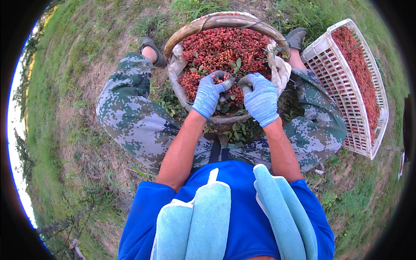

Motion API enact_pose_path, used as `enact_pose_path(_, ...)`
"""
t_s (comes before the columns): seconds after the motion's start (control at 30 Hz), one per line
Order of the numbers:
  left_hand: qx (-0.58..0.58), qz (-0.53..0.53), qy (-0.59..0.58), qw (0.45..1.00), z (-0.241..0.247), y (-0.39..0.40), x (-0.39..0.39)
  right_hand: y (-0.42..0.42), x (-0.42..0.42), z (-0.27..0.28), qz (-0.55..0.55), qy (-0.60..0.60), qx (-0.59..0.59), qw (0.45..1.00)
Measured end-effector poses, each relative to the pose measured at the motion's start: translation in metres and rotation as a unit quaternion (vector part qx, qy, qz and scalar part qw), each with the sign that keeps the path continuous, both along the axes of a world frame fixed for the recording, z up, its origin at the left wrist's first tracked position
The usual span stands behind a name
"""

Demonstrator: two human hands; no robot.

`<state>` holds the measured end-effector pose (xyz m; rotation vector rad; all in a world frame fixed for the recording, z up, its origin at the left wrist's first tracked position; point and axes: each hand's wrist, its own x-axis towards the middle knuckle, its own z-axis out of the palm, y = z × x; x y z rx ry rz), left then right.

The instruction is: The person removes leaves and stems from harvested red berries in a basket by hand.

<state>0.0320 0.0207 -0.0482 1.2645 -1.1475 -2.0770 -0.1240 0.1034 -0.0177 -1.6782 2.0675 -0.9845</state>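
Observation:
Between my bent legs stands a cloth-lined basket (177, 85) with a thick wooden handle, heaped with small red berry clusters (224, 44) and some green leaves. Over its near side, my left hand (213, 91), in a blue knitted glove with dark fingertips, holds a small cluster of red berries between curled fingers. My right hand (260, 96), gloved alike, is close beside it with thumb and forefinger pinched at a leafy sprig (237, 66). How firmly the right fingertips grip the stem is hard to see.
A white slatted plastic crate (338, 87) full of red berries stands tilted in view at the right, beside my knee. The basket's arched handle (224, 22) spans its far side. Cut green leaves (239, 131) lie on the ground near the basket, with grass and bare soil around.

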Motion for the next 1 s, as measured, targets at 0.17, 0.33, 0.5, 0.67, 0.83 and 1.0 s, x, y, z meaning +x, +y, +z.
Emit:
enact_pose_path(0.17, 0.037, 0.042, 0.07, 0.996, -0.001, 0.009, -0.011, 0.004, -0.007, -0.001, -0.043, 0.002, -0.033, 0.999)
enact_pose_path(0.33, 0.028, 0.021, 0.056, 0.998, 0.013, 0.014, -0.015, 0.015, -0.011, 0.011, -0.068, 0.029, -0.041, 0.996)
enact_pose_path(0.5, 0.061, 0.199, 0.098, 0.973, -0.002, -0.023, 0.028, 0.053, -0.069, 0.026, -0.239, 0.049, -0.093, 0.965)
enact_pose_path(0.67, 0.109, 0.173, 0.283, 0.937, 0.004, -0.018, 0.027, 0.087, -0.095, 0.01, -0.043, 0.205, 0.172, 0.962)
enact_pose_path(0.83, 0.147, 0.14, 0.342, 0.918, 0.014, -0.015, 0.028, 0.095, -0.062, 0.008, 0.043, 0.156, 0.274, 0.948)
enact_pose_path(1.0, 0.145, 0.185, 0.32, 0.918, 0.02, -0.015, 0.028, 0.044, -0.037, 0.029, -0.032, 0.079, 0.103, 0.991)
